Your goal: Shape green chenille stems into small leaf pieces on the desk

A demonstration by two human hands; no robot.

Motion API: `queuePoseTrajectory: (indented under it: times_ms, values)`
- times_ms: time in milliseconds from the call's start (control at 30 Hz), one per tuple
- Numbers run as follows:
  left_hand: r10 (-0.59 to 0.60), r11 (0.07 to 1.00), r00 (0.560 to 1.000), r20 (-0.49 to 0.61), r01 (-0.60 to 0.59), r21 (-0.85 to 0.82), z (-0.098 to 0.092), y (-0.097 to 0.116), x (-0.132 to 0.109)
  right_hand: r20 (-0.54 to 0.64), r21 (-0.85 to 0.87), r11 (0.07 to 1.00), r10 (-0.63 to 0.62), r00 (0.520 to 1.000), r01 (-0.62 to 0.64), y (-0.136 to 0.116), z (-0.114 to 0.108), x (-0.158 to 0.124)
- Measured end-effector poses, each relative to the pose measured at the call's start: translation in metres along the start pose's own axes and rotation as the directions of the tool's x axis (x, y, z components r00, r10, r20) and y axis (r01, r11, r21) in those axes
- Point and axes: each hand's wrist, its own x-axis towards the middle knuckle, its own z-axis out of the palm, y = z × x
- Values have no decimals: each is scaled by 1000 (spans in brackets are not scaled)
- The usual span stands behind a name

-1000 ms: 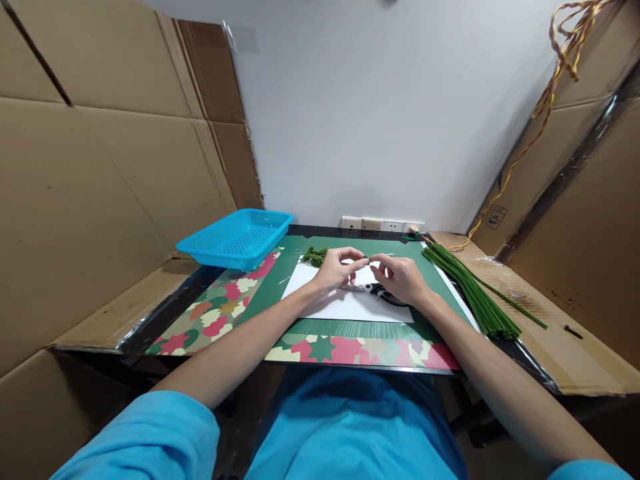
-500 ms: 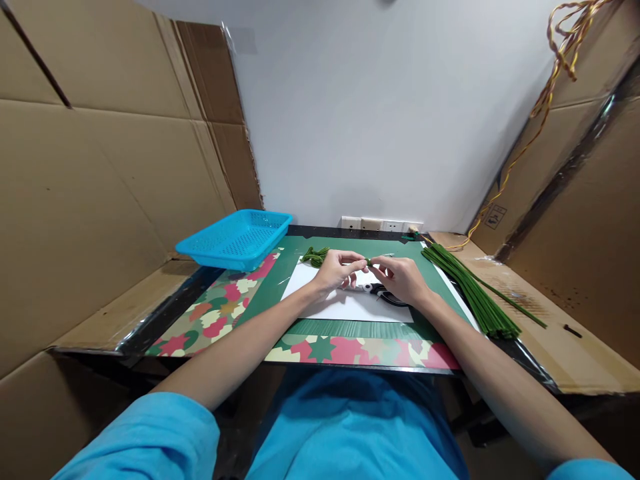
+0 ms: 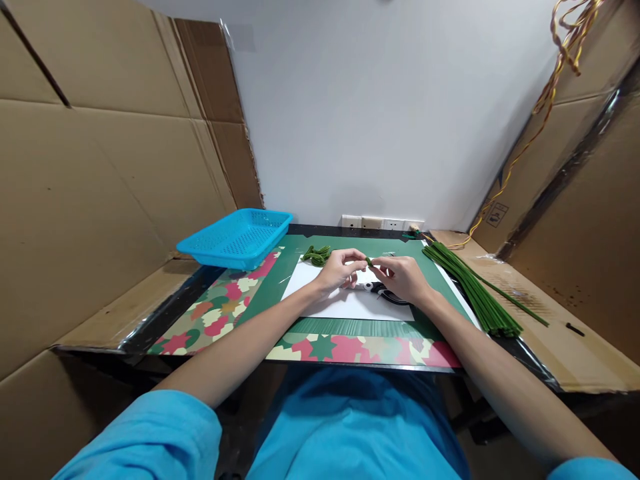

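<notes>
A small green piece (image 3: 369, 261) is pinched between the fingertips of both hands, above a white sheet (image 3: 320, 309). My left hand (image 3: 343, 268) grips it from the left, and my right hand (image 3: 400, 275) grips it from the right. Black-handled scissors (image 3: 393, 295) lie on the sheet, partly hidden under my right hand. Several green twisted pieces (image 3: 316, 255) rest at the sheet's back left corner. A bundle of long green fuzzy stems (image 3: 473, 290) lies to the right of my right hand.
A blue perforated basket (image 3: 240, 239) stands at the back left. Cardboard panels rise on both sides. Wall sockets (image 3: 373, 223) line the back edge, and a twisted yellow cord (image 3: 520, 157) hangs at the right. A small black rod (image 3: 575, 329) lies on the right-hand cardboard.
The green piece between the fingertips is tilted slightly differently. Both hands stay in nearly the same place, and the view has shifted a little.
</notes>
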Motion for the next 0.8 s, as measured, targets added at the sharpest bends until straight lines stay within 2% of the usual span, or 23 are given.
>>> queuePoseTrajectory:
  times_ms: [233, 533, 800]
  values:
    - [48, 998, 999, -10, -47, 31, 1, -1, 1, 18, 0, 1000, -19, 1000, 19, -2, -1, -1]
    - [39, 997, 999, 15, -39, 60, -3, -7, 2, 31, 12, 999, -46, 998, 46, -9, 7, -2]
    - [90, 993, 995, 49, -93, 68, -5, -6, 3, 52, -7, 999, -45, 998, 45, -7, 0, 0]
